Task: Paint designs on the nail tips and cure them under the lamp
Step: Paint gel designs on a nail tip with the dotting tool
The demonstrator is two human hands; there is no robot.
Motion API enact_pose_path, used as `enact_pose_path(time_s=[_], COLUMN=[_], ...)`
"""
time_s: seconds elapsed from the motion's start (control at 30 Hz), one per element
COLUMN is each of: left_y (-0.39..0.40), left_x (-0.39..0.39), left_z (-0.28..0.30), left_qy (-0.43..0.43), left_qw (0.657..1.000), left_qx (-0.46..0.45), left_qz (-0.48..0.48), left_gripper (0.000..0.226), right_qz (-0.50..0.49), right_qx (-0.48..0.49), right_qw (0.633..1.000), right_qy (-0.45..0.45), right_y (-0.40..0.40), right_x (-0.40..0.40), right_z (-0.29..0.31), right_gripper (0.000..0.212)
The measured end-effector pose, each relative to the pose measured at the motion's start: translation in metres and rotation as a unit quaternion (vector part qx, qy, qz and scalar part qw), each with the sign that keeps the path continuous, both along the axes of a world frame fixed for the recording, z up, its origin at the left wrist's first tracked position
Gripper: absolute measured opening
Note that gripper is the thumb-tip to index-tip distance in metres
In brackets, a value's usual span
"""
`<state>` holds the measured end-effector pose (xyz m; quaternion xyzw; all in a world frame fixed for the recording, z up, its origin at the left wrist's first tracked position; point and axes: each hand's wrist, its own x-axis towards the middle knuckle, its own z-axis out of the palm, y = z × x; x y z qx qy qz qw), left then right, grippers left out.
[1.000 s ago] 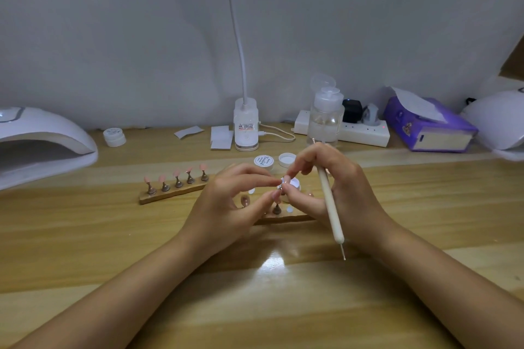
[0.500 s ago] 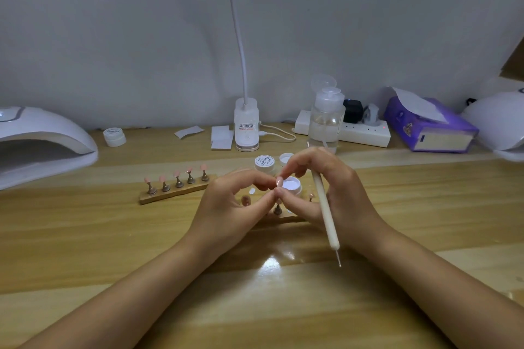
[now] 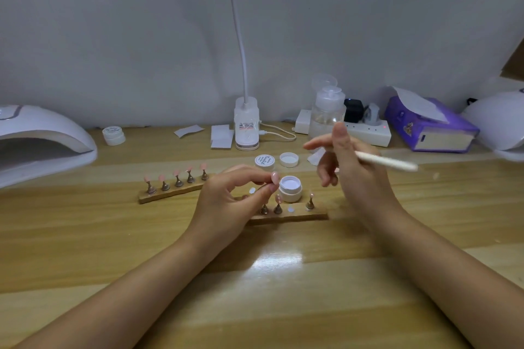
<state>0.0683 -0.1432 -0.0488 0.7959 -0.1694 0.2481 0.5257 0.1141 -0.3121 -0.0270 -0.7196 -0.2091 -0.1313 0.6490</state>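
A left hand pinches a light, likely slippery pink nail tip by its edges while the right hand grips a dotting pen.

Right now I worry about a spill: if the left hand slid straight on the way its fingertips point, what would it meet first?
Probably the open white jar, just beyond the left hand and its pinched nail tip; depth is unclear.

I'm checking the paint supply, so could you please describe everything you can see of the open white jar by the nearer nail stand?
The open jar is small, round and white, plastic by its look, lidless and upright on the wooden table. Pale lilac-white gel fills it. It stands just behind the nearer wooden stand, beside the left hand; whether they touch is unclear.
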Motion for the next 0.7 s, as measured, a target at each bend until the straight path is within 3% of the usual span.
enact_pose_path(time_s=[0.07,0.2,0.3,0.43,0.7], left_y=[0.000,0.000,0.000,0.000,-0.001], left_x=[0.001,0.002,0.002,0.001,0.001], left_z=[0.000,-0.001,-0.001,-0.001,0.000], left_qy=[-0.004,-0.002,-0.008,-0.013,-0.024], left_qw=[1.000,1.000,1.000,1.000,1.000], left_qx=[0.002,-0.001,-0.003,-0.006,0.001], left_qz=[0.002,0.006,0.002,-0.003,-0.010], left_gripper=[0.009,0.012,0.017,0.017,0.014], right_qz=[-0.016,-0.023,-0.018,-0.061,-0.066], right_qx=[0.013,0.039,0.047,0.061,-0.048], right_qw=[0.999,0.994,0.996,0.996,0.996], right_qy=[0.050,0.096,0.071,0.009,-0.038], right_y=[-0.001,0.001,0.005,0.014,0.020], right_x=[0.006,0.024,0.033,0.036,0.032], right_z=[0.003,0.004,0.000,-0.014,-0.027], right_gripper=[0.055,0.044,0.033,0.041,0.047])
